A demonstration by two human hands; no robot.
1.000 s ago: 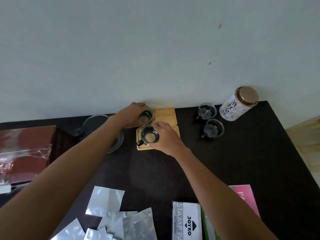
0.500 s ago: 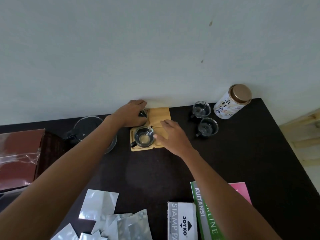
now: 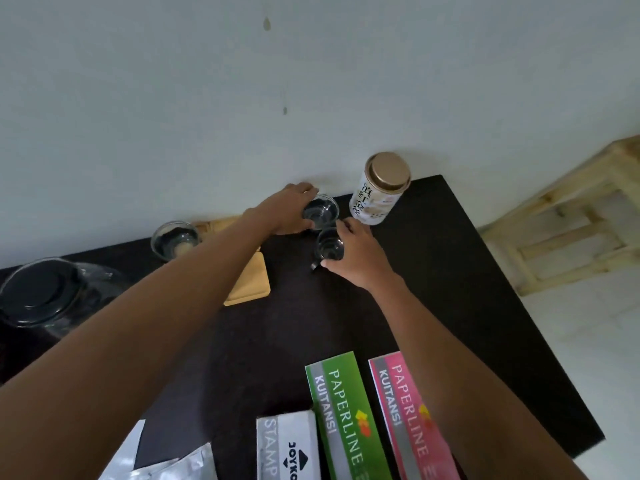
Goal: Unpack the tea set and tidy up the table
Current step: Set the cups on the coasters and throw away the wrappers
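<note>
Cups are what I have in both hands at the table's [image 3: 450,271] far edge: my left hand [image 3: 287,213] curls round the rear cup [image 3: 320,211], my right hand [image 3: 356,258] wraps the front cup [image 3: 329,248] just beside it, both cups apparently on the tabletop near the tin [image 3: 379,192]. A third cup [image 3: 175,239] stands on a wooden coaster [image 3: 214,225] to the left, another coaster [image 3: 251,284] peeks from under my left forearm, and the glass pot [image 3: 45,296] sits at the left edge. Receipt books [image 3: 349,417] and a stamp box [image 3: 287,448] lie nearest me.

Pale wall [image 3: 173,98] w/ stains, wood shelf [image 3: 568,216] at right.
</note>
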